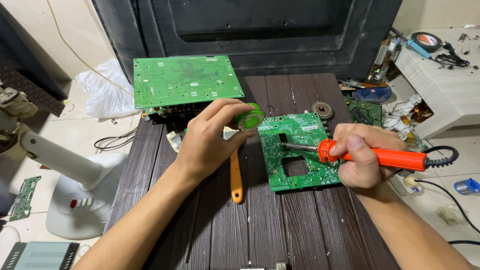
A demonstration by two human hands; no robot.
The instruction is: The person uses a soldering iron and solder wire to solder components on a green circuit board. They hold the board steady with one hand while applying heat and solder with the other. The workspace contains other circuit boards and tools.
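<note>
Both hands are at work over a small green board (pixel 300 152) lying flat on the dark slatted table (pixel 280 230). Right hand (pixel 362 162) is closed around the orange handle of a soldering iron (pixel 385 157), whose metal tip lies nearly level and touches the board near a rectangular cut-out at its left half. Left hand (pixel 207 142) grips a green solder spool (pixel 250 119) between thumb and fingers, just beside the board's upper left corner; I cannot tell whether any wire reaches the tip. An orange-handled tool (pixel 236 177) lies on the table under that hand, and a larger green board (pixel 185 80) rests behind. To solder cleanly here, I judge the tip should sit steady on the joint, the heel of the right hand braced on the table, and the wire fed to the joint rather than to the iron.
</note>
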